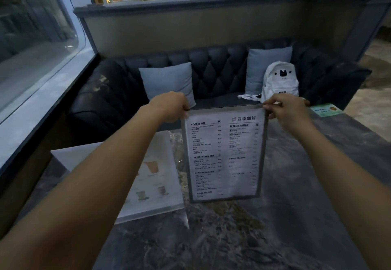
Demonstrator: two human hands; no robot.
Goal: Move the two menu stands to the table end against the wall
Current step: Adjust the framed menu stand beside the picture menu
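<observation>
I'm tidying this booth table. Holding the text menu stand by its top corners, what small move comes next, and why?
Probably carry the text menu stand leftward toward the window-side table end. Both hands, left hand and right hand, grip its top corners, and the drinks menu stand already sits on that side.

The upright menu stand reads "COFFEE", "SPECIAL", "FRUIT DRINKS", "COLD DRINKS", "GREEN TEA", "WHITE TEA"; prices too blurred.

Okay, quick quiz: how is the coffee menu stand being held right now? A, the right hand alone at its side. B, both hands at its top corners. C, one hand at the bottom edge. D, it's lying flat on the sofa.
B: the left hand and the right hand each pinch a top corner of the coffee menu stand, holding it upright over the table.
</observation>
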